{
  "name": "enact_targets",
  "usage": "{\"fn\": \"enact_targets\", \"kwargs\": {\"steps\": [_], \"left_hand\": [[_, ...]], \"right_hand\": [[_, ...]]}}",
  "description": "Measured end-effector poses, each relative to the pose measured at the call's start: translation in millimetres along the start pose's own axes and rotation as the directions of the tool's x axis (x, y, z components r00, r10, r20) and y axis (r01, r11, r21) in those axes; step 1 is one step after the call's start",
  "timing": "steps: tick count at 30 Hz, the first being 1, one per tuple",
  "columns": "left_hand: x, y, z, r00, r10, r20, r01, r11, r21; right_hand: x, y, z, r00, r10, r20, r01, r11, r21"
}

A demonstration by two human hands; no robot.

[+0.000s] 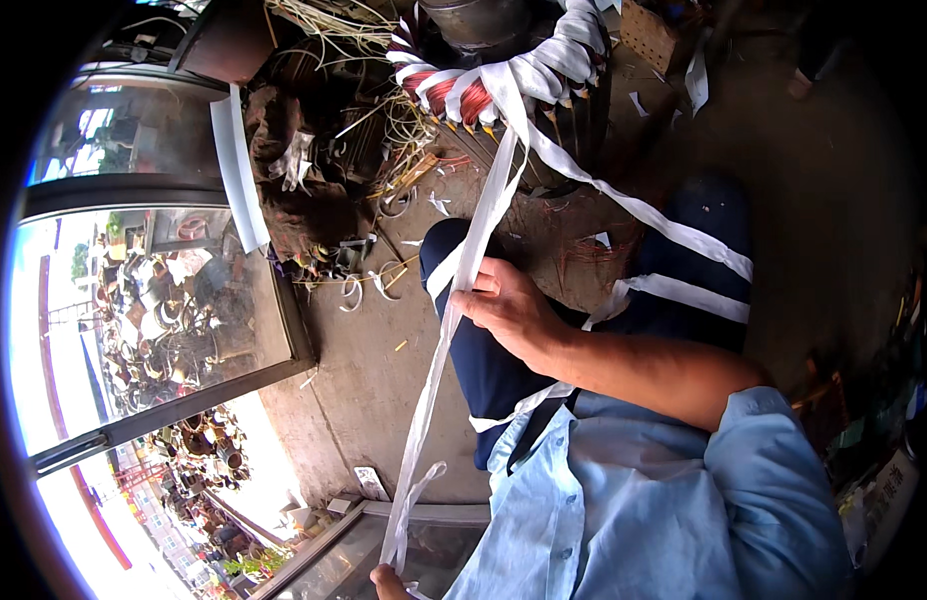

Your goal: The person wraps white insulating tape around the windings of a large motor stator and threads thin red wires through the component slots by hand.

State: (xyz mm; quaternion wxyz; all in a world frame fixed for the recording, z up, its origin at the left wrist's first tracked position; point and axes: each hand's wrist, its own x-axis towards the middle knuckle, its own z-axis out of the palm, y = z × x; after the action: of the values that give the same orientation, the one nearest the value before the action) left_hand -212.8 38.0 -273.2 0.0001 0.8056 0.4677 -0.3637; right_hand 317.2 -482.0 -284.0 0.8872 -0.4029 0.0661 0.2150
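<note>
Left hand [387,580], nearest the lens and mostly cut off, grips the flat white cloth tape [434,370]; right hand [509,310] pinches it mid-run, keeping it taut toward the tape-wrapped copper coil [504,80].

A bare strip of concrete floor [369,390] lay open at centre left, between the glass door [154,330] on the left and the person's knee [484,360]. Far of it, a heap of scrap and wire [324,190] blocked passage. A taut white tape [454,310] crossed the gap from the wound coil [494,90], far centre, to the near edge.
</note>
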Motion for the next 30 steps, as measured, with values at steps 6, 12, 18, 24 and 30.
{"fn": "enact_targets", "kwargs": {"steps": [6, 12, 18, 24, 30], "left_hand": [[-7, 4, 0, 0.880, 0.411, -0.236, -0.362, 0.905, 0.224], [57, -28, -7, 0.971, 0.231, 0.066, -0.220, 0.745, 0.629], [35, 305, -113, 0.960, 0.239, 0.146, 0.085, 0.248, -0.965], [-107, 559, -224, 0.481, 0.876, -0.020, -0.355, 0.174, -0.919], [-216, 659, -255, 0.176, 0.983, 0.046, -0.435, 0.120, -0.892]], "right_hand": [[-32, 29, 12, 0.952, 0.271, 0.141, -0.241, 0.950, -0.201], [28, -75, 20, 0.967, -0.234, -0.101, 0.246, 0.961, 0.127], [13, -91, -10, 0.805, -0.543, 0.239, 0.490, 0.383, -0.783], [-73, 0, 17, 0.728, 0.003, 0.686, 0.685, 0.053, -0.727], [-114, 43, 23, 0.495, 0.384, 0.780, 0.737, 0.291, -0.610]]}}
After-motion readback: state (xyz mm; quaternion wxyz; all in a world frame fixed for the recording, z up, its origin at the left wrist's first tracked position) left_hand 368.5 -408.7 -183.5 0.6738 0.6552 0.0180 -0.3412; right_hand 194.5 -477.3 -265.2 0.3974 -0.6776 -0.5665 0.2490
